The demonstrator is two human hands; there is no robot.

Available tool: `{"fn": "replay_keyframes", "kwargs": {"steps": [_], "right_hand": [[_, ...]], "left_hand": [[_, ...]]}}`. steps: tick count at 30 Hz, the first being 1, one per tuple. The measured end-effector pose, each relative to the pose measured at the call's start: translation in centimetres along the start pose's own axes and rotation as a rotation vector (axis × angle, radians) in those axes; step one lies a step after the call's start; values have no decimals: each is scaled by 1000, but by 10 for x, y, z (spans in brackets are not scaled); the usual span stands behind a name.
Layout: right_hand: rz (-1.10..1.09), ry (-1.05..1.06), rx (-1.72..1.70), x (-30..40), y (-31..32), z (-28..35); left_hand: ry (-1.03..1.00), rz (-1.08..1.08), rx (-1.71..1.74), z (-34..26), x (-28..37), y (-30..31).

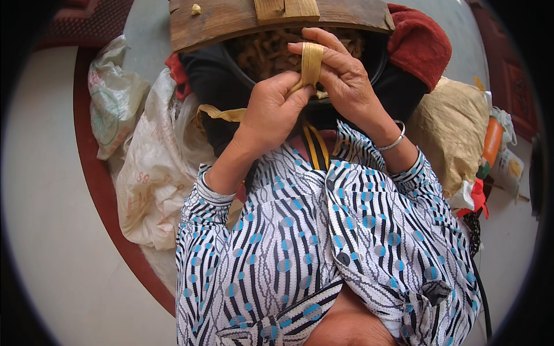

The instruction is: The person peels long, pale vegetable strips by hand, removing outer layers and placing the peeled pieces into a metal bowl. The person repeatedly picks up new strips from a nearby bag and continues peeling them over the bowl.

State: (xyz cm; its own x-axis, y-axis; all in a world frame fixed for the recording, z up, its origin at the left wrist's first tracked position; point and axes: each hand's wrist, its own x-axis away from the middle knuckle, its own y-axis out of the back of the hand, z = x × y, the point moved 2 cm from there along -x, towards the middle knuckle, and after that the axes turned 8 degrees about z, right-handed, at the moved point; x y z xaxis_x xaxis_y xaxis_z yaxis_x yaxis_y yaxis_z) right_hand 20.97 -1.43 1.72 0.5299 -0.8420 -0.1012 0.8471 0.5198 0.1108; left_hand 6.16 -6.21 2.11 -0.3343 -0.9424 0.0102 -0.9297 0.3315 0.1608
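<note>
A flat yellowish strip, perhaps dried plant fibre (311,65), is looped over the raised index finger of my right hand (344,71). Below the loop, my left hand (277,108) pinches the strip's lower part between thumb and bent fingers. A loose length of similar strip extends leftward from under my left hand. Both hands are over the near part of a dark round basin (378,65), which holds many small yellowish-brown pieces (264,54), partly hidden by the hands. My right wrist wears a silver-coloured bangle (394,140).
A worn wooden board (216,21) crosses above the basin, with a small yellowish piece (196,9) on it. Crumpled white woven sacks (147,194) lie at left. On the right are a red cloth (417,47), a beige cloth bundle (450,129) and an orange bottle (492,136).
</note>
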Motion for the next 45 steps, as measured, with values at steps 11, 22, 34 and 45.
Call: {"fn": "replay_keyframes", "kwargs": {"steps": [11,22,34,45], "right_hand": [[-18,413,1056,-3,14,31],[249,-454,-539,14,8,-13],[-47,48,275,2,7,-1],[-254,222,217,-17,20,14]], "left_hand": [[49,38,131,7,-1,3],[-332,-180,-792,-8,-9,8],[-227,-200,-588,-24,-26,2],[267,27,578,-4,-17,5]]}}
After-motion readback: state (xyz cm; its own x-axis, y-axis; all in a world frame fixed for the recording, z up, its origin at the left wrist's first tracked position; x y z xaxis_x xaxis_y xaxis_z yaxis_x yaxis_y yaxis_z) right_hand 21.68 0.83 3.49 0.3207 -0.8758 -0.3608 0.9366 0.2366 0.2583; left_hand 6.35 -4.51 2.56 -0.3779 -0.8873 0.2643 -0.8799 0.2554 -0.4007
